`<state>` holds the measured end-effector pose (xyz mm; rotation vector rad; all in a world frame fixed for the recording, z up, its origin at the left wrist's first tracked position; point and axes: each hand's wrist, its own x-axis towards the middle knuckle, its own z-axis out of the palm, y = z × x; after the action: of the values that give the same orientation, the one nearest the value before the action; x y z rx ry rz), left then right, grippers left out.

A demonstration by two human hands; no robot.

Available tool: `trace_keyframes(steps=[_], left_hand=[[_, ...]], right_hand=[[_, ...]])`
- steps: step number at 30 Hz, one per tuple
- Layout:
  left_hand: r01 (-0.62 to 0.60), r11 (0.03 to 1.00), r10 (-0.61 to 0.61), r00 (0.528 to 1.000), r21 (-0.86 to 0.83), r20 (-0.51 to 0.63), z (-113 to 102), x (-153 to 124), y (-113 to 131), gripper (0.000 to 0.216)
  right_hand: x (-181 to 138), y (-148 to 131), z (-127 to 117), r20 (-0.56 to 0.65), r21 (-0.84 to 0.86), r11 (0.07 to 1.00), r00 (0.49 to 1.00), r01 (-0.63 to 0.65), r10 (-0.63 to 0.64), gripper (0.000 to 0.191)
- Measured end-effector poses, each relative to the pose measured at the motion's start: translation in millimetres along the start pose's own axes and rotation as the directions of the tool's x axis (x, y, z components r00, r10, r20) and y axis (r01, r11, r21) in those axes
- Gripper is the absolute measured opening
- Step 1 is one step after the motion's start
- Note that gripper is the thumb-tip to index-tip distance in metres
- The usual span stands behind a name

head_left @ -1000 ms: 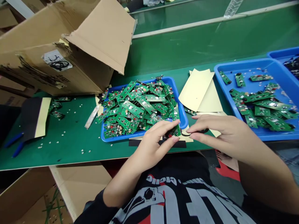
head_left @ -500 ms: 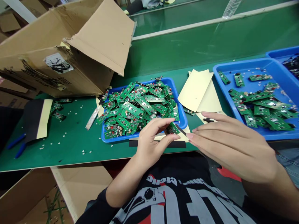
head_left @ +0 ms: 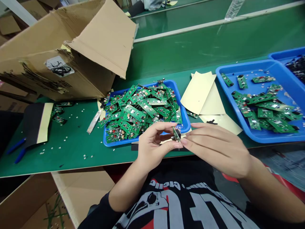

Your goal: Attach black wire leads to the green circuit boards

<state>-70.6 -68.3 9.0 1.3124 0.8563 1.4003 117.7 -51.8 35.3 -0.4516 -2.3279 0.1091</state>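
My left hand (head_left: 151, 144) pinches a small green circuit board (head_left: 175, 133) between thumb and fingers, tilted nearly edge-on above the table's front edge. A short black strip (head_left: 178, 135) lies against the board's right face. The fingers of my right hand (head_left: 214, 146) are pressed together, their tips at the strip and the board's lower edge; its thumb is hidden. Just behind my left hand is a blue tray (head_left: 187, 119) heaped with green circuit boards (head_left: 140, 111).
A second blue tray (head_left: 228, 117) with more boards stands at right. Yellow backing sheets (head_left: 197, 92) lie between the trays. At left are a large open cardboard box (head_left: 83, 79), a black sheet with a yellow edge (head_left: 33, 124), blue-handled tool grips (head_left: 17, 149) and scattered white bits.
My right hand has moved left, bringing the black strip from its fingertips against the board. The board has turned more edge-on in my left hand.
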Motion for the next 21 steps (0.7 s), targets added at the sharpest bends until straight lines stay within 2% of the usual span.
trace_keyframes(steps=[3, 5, 8, 12, 14, 17, 21], left_hand=[[0.007, 0.994, -0.007, 1.000, -0.111, 0.000, 1.6, 1.2, -0.9, 0.033], [-0.021, 0.991, 0.019, 1.000, -0.133, -0.019, 1.6, 2.1, -2.0, 0.032], [-0.084, 0.989, 0.078, 0.995, -0.122, -0.059, 1.0, 3.0, -2.8, 0.031], [-0.209, 0.978, 0.206, 0.975, -0.024, -0.078, 1.4, 2.8, -1.8, 0.032], [-0.267, 0.963, 0.269, 0.961, 0.030, -0.064, 2.2, 2.2, -1.6, 0.034], [-0.333, 0.940, 0.337, 0.941, 0.075, -0.040, 3.1, 1.4, -2.5, 0.035], [-0.346, 0.934, 0.351, 0.935, 0.092, -0.053, 2.7, 1.3, -4.4, 0.034]], right_hand=[[-2.7, -1.2, 3.9, 0.003, 0.002, 0.996, 0.996, -0.089, 0.089, 0.020], [-7.2, -0.7, 3.4, -0.014, 0.086, 0.972, 0.976, -0.217, 0.219, 0.023], [-13.7, 1.2, -0.5, -0.081, 0.280, 0.887, 0.912, -0.366, 0.402, 0.044], [-8.4, -1.2, -5.4, -0.222, 0.380, 0.814, 0.811, -0.440, 0.541, 0.036], [0.9, -5.0, -5.5, -0.184, 0.344, 0.831, 0.837, -0.436, 0.516, 0.030], [14.5, -8.7, -2.0, -0.039, 0.257, 0.878, 0.904, -0.403, 0.426, 0.018], [21.4, -7.7, 4.2, -0.009, 0.262, 0.895, 0.927, -0.361, 0.376, 0.008]])
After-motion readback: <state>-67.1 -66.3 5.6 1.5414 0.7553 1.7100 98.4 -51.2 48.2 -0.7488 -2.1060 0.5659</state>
